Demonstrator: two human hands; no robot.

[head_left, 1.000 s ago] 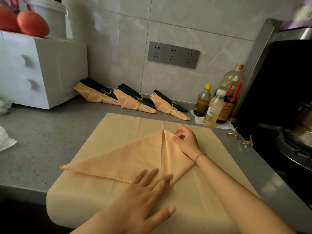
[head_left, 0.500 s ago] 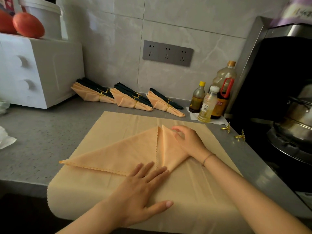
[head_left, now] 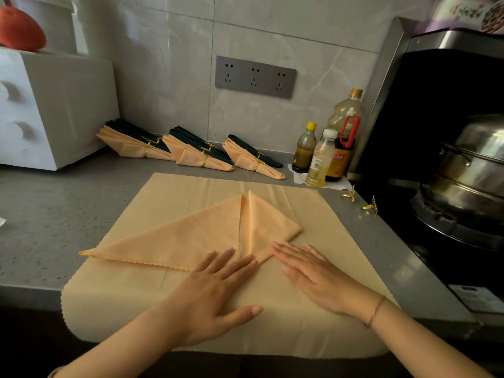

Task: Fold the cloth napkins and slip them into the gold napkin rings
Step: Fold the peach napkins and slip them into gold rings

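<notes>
A peach napkin (head_left: 191, 236) folded into a triangle, its right corner turned up to the peak, lies on a larger flat peach cloth (head_left: 321, 214). My left hand (head_left: 215, 293) lies flat with straight fingers on the napkin's lower edge near the centre seam. Just right of it, my right hand (head_left: 313, 271) rests flat, fingertips touching the folded flap's lower tip. Two loose gold napkin rings (head_left: 349, 195) (head_left: 370, 206) sit at the counter's right edge. Three finished napkin bundles (head_left: 136, 145) (head_left: 199, 156) (head_left: 253, 159), peach and dark cloth in gold rings, lean by the wall.
Three bottles (head_left: 319, 162) stand on a paper towel at the back right. A steel steamer pot (head_left: 469, 170) sits on the stove to the right. A white drawer box (head_left: 54, 110) occupies the back left, with orange fruit (head_left: 19, 28) on top. The counter's front edge is under my wrists.
My right hand has left the flap's upper edge and slid down to its lower tip, now flat. My left hand has stayed pressed on the napkin.
</notes>
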